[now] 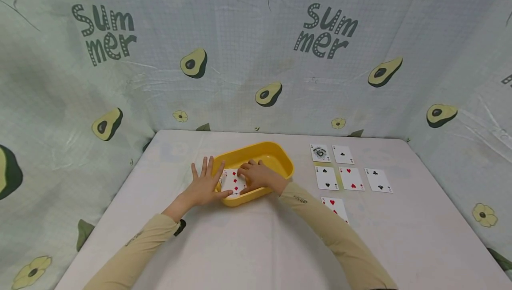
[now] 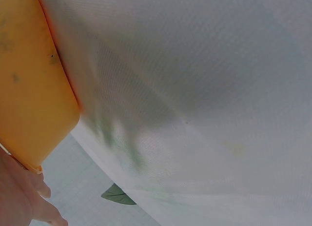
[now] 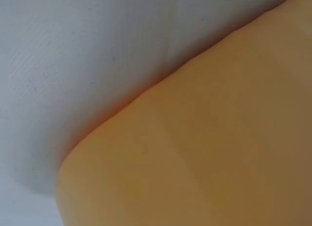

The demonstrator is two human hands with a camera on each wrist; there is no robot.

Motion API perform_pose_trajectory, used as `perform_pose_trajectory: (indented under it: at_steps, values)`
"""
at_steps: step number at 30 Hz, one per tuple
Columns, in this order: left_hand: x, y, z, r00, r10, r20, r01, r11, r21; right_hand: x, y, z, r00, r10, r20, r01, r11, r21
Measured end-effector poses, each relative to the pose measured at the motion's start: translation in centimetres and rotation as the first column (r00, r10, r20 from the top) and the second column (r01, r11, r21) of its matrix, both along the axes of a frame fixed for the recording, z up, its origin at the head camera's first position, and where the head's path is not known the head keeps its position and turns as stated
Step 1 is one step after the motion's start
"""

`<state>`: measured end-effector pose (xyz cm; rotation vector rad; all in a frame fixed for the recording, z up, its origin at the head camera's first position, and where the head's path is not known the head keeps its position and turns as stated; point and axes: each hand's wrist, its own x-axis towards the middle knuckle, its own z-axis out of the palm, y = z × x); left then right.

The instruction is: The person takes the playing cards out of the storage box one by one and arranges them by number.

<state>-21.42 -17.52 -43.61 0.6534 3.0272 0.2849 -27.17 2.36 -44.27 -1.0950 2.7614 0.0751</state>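
A yellow plastic tray [image 1: 280, 159] sits on the table with a red-diamond playing card [image 1: 229, 182] face up at its left end. My left hand [image 1: 205, 188] lies over the tray's left rim with fingers spread and straight, its thumb reaching to the card's lower edge. Inside the tray my right hand [image 1: 258, 176] has its fingers bent over the card's right side, gripping it by the edges; the palm hides part of that side. In the left wrist view the tray's outer wall [image 2: 34, 79] stands beside my fingers. Only the tray wall [image 3: 195, 153] and tablecloth show in the right wrist view.
Right of the tray, face-up cards lie in rows: an emblem card [image 1: 320, 152] and an ace of clubs [image 1: 342, 154], then a spade card [image 1: 326, 177], a heart card [image 1: 351, 178] and a club card [image 1: 378, 180]. My right sleeve partly covers another heart card [image 1: 337, 207].
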Motion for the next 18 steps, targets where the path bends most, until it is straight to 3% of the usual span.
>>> perform_pose_trajectory:
  at_steps: [13, 18]
  values:
    - [0.0, -0.04, -0.02, 1.0, 0.001, 0.002, -0.001, 1.0, 0.017, -0.05, -0.01, 0.09, 0.993, -0.015, -0.12, 0.016, 1.0, 0.013]
    - [-0.19, -0.12, -0.12, 1.0, -0.004, 0.019, 0.004, 1.0, 0.022, -0.19, 0.28, 0.39, 0.993, -0.042, -0.107, 0.042, 0.999, -0.007]
